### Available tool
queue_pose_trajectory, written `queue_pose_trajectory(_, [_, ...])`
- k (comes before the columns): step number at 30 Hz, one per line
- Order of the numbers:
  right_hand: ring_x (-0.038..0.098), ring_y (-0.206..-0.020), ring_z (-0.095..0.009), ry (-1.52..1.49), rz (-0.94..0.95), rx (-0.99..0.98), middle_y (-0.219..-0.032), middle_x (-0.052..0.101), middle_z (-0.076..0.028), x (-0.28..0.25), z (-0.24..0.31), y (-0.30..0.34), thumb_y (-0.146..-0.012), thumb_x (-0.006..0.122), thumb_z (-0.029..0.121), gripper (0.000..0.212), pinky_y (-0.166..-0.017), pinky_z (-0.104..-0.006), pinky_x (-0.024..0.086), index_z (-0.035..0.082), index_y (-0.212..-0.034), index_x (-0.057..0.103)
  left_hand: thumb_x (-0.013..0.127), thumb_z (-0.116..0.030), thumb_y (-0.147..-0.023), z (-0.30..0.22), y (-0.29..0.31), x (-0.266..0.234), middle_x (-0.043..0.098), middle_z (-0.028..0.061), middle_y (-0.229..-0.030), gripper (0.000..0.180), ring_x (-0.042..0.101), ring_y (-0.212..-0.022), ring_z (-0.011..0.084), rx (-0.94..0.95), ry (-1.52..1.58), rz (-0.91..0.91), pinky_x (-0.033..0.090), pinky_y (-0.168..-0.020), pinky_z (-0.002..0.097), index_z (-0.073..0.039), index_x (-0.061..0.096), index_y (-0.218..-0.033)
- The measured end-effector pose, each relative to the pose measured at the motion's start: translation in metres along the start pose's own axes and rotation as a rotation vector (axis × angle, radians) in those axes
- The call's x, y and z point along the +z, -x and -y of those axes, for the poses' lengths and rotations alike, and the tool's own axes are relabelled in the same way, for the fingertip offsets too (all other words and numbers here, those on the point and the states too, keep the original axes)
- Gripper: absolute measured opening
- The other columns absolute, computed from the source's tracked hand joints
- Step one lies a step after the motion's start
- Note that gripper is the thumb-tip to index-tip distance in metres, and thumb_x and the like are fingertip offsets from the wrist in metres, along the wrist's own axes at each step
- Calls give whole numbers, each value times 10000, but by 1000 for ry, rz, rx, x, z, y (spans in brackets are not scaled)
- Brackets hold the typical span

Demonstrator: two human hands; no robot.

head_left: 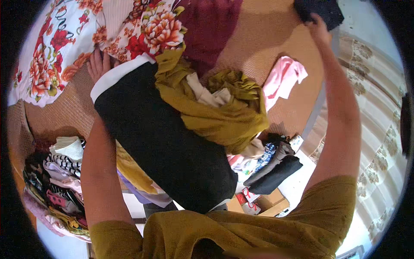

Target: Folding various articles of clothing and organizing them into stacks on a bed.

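Observation:
My left hand (100, 64) lies with its fingers stretched out at the edge of a white floral cloth (56, 47). Across that wrist and forearm rests a long black garment (159, 138) with a white band at its end. A mustard-coloured garment (224, 116), rumpled, lies against the black one, with beige cloth (207, 95) in its folds. At the far right my right arm reaches out, and my right hand (319, 30) grips the near edge of a dark cloth (321, 11). Part of that cloth runs out of view.
Beneath everything is a brown woven mat (263, 39). A maroon cloth (211, 30) lies at the far middle, a pink cloth (284, 77) nearer right. Piled clothes (60, 181) stand at the left. Rolled dark clothes (276, 175) sit above a cardboard box (271, 203); a patterned curtain (371, 129) hangs right.

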State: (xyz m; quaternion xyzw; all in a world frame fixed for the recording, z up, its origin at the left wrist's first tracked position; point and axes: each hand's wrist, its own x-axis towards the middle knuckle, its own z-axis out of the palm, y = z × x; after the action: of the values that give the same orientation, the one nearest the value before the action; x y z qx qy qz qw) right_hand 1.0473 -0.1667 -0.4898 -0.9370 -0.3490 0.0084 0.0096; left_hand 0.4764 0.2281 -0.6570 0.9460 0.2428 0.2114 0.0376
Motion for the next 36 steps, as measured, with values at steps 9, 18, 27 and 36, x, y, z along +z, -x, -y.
queue_pose_trajectory(9, [597, -936, -312, 245, 82, 168, -1010, 615, -182, 56, -5, -39, -730, 620, 175, 471, -826, -364, 467, 77, -1176, 502, 604, -328, -760, 0, -3, -13, 331, 166, -1359, 551, 278, -1280, 339, -26, -40, 50, 207, -1004, 584, -83, 437, -1225])
queue_pose_trajectory(18, [551, -864, -186, -553, 567, -621, -962, 587, -65, 41, 62, 66, -694, 589, 239, 318, -711, -313, 470, 32, -937, 596, 582, -359, -757, -5, -2, -1, 378, 158, -1328, 526, 350, -1234, 341, -33, -45, 43, 282, -965, 572, -103, 475, -1203])
queue_pose_trajectory(27, [437, -661, -23, -1117, 1262, 253, -747, 454, 25, -29, 210, 219, -634, 526, 58, 235, -536, -187, 376, 38, -868, 506, 535, -378, -824, -3, -1, 4, 345, 122, -1372, 504, 311, -1269, 312, 3, 20, -68, 234, -1002, 560, -112, 452, -1244])
queue_pose_trajectory(36, [557, -803, -106, -1104, 934, 394, -948, 587, -41, -55, 134, 270, -775, 618, 171, 430, -661, -236, 438, 7, -1153, 493, 519, -364, -847, 7, -6, -3, 374, 110, -1353, 470, 328, -1266, 292, 28, 7, -117, 208, -1020, 552, -120, 452, -1243])
